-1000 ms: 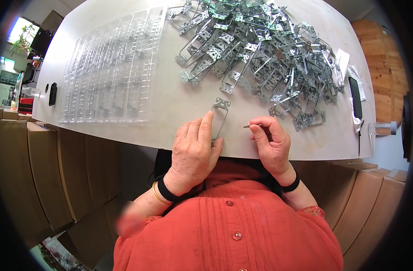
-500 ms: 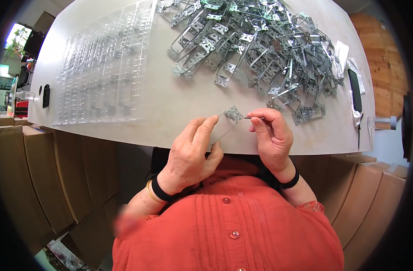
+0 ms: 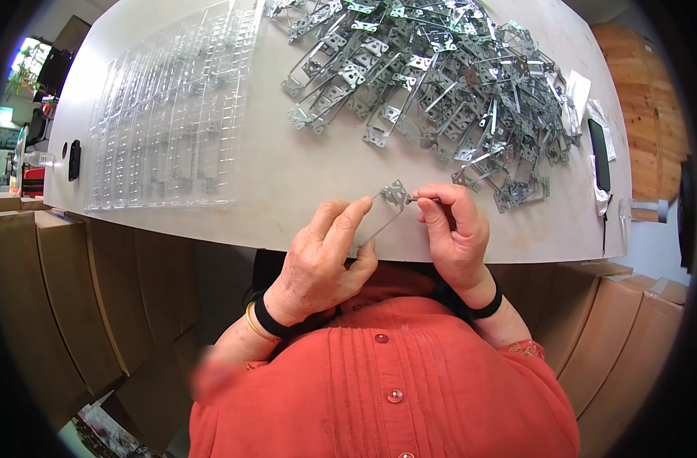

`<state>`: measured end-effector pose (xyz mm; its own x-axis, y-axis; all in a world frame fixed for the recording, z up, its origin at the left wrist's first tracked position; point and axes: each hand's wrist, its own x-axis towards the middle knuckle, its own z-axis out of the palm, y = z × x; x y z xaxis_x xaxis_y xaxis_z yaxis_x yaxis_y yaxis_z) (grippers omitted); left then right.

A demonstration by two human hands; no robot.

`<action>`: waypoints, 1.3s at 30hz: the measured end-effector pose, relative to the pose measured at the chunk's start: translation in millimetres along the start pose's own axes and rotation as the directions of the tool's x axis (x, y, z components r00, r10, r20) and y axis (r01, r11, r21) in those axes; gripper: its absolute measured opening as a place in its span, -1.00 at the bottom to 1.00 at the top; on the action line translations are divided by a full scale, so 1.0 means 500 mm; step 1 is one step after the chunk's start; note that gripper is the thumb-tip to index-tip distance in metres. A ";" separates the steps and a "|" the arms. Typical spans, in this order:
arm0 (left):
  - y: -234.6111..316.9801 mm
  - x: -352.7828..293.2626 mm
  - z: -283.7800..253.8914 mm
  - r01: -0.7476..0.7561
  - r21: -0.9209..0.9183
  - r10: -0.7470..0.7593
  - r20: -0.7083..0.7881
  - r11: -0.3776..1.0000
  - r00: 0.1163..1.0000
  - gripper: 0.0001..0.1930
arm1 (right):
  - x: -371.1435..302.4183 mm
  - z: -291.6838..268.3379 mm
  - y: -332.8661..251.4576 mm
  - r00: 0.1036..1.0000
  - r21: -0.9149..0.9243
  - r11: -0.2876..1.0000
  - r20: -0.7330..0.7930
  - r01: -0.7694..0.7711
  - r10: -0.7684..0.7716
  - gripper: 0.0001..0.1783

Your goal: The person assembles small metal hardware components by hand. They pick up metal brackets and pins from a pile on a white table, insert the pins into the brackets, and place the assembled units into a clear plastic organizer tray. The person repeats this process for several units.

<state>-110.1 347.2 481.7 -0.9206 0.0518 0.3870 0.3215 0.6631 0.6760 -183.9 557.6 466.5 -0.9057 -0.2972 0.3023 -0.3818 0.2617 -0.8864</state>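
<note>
My left hand (image 3: 323, 256) holds a flat grey metal bracket (image 3: 387, 204) at the near edge of the white table (image 3: 280, 172), lifted slightly toward me. My right hand (image 3: 453, 229) pinches a small thin pin-like part (image 3: 422, 199) against the bracket's far end. A large heap of the same metal brackets (image 3: 432, 76) lies farther back on the table, right of centre. Both wrists wear dark bands.
Clear plastic trays (image 3: 169, 114) with several slots lie on the left half of the table. A dark slim object (image 3: 598, 153) and clear plastic bags (image 3: 577, 95) rest near the right edge. Brown cardboard boxes (image 3: 96, 305) stand below the table on both sides.
The bracket lay on the table a second ago; my left hand has lifted it off the surface and my right hand has brought the small part up to its end.
</note>
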 end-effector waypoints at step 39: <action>0.006 -0.004 -0.001 -0.007 0.008 0.007 -0.014 1.000 1.000 -0.40 | 0.004 0.002 -0.008 0.998 -0.029 0.998 0.024 0.058 -0.057 -0.88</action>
<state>-107.2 348.6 483.1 -0.9153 0.0462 0.4001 0.3259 0.6687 0.6683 -183.9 555.2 470.1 -0.8777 -0.3340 0.3438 -0.4386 0.2707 -0.8569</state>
